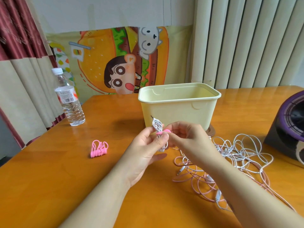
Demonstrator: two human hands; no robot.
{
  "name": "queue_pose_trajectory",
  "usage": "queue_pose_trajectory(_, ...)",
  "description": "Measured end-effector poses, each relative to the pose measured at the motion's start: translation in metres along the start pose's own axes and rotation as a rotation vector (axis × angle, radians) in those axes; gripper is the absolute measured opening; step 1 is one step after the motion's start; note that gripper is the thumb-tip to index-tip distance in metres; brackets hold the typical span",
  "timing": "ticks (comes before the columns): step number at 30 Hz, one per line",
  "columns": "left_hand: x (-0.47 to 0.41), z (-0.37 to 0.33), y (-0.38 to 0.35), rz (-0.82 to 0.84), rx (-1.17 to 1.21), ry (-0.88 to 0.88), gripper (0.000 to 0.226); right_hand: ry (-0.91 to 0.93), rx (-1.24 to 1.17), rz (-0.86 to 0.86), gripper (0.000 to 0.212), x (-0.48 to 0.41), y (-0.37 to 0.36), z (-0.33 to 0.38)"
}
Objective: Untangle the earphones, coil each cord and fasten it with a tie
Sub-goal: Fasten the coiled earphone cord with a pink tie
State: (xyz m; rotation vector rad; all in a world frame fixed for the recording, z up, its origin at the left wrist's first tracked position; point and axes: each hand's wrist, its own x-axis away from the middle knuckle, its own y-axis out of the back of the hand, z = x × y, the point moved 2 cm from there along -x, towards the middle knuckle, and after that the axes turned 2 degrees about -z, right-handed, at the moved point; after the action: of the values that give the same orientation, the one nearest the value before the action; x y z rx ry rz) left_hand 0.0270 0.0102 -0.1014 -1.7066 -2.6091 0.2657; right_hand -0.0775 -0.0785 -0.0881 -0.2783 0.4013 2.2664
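- Left grip point(146, 145) holds a coiled white earphone cord point(157, 126) upright, with thumb and fingers curled round the lower half of the bundle.
- Right grip point(185, 137) pinches the pink tie point(162, 132), which crosses the coil at about its middle. Whether the tie is fastened cannot be told.
- Both are raised above the desk point(49, 178), just in front of the cream tub point(179, 109).
- A jack plug point(151, 116) sticks out of the top of the coil, pointing up and to the left.
- The tangle point(238, 150) of remaining earphones lies on the desk to the right, partly under the right forearm. Its white and pink cords lie in loose, crossing loops.
- Another jack plug point(179, 172) lies at the tangle's near-left edge.
- The spare pink ties point(99, 148) sit in a small cluster on the desk, to the left of the left grip and well apart from it.
- The tub stands open, and its floor is hidden by the front wall.
- A water bottle point(69, 99) with a white cap stands upright near the desk's far-left edge.
- A dark object with a purple rim point(289, 125) sits at the right edge, partly cut off.
- A cartoon cloth point(115, 63) and curtains hang behind the desk.
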Motion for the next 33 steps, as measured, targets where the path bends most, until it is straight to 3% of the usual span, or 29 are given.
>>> queue_pose_trajectory(3, -0.001, -0.001, 0.000, 0.000, 0.025, -0.012, 0.038, -0.075, -0.062, 0.042, 0.006, -0.001, 0.001, -0.002)
queue_pose_trajectory(8, -0.003, -0.001, 0.000, 0.010, 0.091, 0.026, 0.019, -0.167, -0.245, 0.123, 0.027, -0.002, 0.004, -0.006)
queue_pose_trajectory(14, -0.003, -0.002, 0.007, -0.076, -0.172, -0.044, 0.018, -0.123, -0.154, 0.110, 0.010, 0.000, 0.000, -0.004)
queue_pose_trajectory(21, -0.002, -0.002, 0.005, -0.096, -0.056, 0.028, 0.021, -0.182, -0.155, 0.051, 0.003, -0.002, 0.001, -0.009)
queue_pose_trajectory(27, -0.002, -0.002, 0.004, -0.104, -0.222, -0.070, 0.013, -0.273, -0.308, 0.033, 0.012, -0.003, -0.003, -0.015)
queue_pose_trajectory(33, 0.000, -0.004, 0.004, -0.076, -0.259, -0.096, 0.012, -0.275, -0.316, 0.091, 0.005, -0.002, 0.002, -0.013)
